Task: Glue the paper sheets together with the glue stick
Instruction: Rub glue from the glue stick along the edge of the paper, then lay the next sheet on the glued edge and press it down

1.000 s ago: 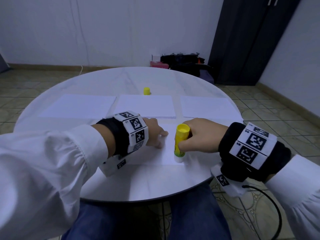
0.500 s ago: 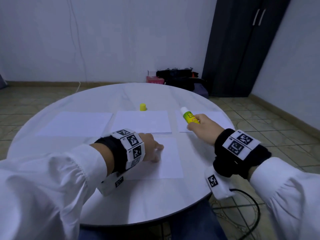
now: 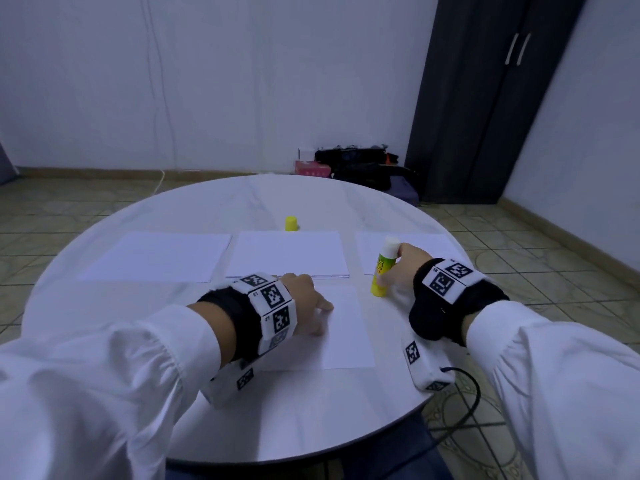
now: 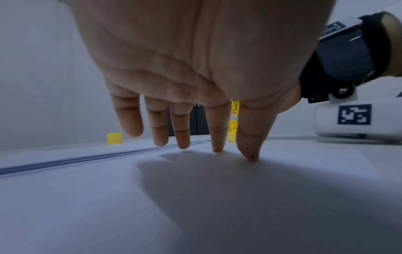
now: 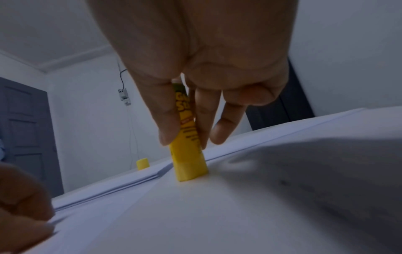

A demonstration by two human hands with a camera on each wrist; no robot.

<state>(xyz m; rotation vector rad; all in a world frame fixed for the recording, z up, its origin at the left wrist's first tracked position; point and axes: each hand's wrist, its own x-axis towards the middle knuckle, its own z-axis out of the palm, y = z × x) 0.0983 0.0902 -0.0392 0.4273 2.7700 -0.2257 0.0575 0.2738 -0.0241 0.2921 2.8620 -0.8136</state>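
One glue stick [image 4: 234,120] half-hidden behind fingers [image 4: 217,127]

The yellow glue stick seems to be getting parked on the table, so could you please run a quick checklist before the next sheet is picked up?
1. Yellow glue stick stands upright, base on the round white table, white end up: ok.
2. Right hand has let go of it: not ok, fingers pinch the tube.
3. Left hand holds down the near white paper sheet: ok, fingertips press it.
4. Glue spread on that sheet: cannot tell.
5. Small yellow cap within reach, beyond the middle paper stack: ok.
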